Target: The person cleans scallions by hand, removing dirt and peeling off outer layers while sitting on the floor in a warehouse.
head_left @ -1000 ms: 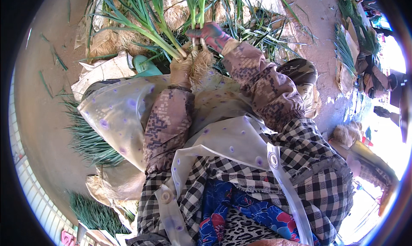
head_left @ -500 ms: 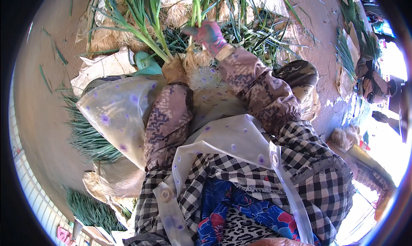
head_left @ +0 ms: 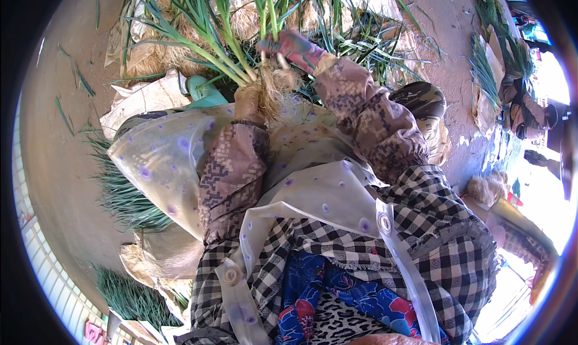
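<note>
My left hand, in a brownish glove, is closed around the lower ends of several long green onions. Their leaves fan out up and to the left. Close by on the right, my right hand, in a pink and grey glove, grips the pale stems of a few more green onions held upright. Tan roots hang between the two hands, partly blurred. A clear plastic apron with purple spots covers my lap.
Loose green leaves lie in a heap beyond my hands, beside rooty bundles. More green bundles lie on the floor to my left. A green boot shows near my left hand. Another person is at the far right.
The green onions in my right hand have shifted slightly left, and their roots now hang right beside my left hand. My left hand's bunch has moved a little right.
</note>
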`<state>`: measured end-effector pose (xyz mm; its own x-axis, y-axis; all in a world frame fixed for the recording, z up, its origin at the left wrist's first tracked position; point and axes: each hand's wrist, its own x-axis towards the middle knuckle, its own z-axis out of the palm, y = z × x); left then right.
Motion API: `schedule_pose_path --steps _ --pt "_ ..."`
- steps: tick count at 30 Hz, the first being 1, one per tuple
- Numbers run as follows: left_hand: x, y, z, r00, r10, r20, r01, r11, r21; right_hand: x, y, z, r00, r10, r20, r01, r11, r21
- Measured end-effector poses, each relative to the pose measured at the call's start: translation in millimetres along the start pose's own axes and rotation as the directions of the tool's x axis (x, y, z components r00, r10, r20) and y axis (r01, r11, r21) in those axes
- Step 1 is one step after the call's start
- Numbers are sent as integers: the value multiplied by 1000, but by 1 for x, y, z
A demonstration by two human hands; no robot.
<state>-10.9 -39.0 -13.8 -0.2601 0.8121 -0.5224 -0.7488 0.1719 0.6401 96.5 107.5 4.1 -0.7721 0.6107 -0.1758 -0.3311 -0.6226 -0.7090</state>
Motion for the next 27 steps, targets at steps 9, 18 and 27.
schedule_pose_path --steps 9,18,27 --pt "-10 7 22 991 83 -107 -83 997 3 -22 14 29 972 -223 70 23 -208 -978" --pt "5 1 8 992 66 -106 -65 998 18 -59 25 35 943 163 289 -86 961 -263" --pt "3 11 21 998 -34 -56 17 961 -277 -63 -17 -19 958 59 -280 -146 942 -302"
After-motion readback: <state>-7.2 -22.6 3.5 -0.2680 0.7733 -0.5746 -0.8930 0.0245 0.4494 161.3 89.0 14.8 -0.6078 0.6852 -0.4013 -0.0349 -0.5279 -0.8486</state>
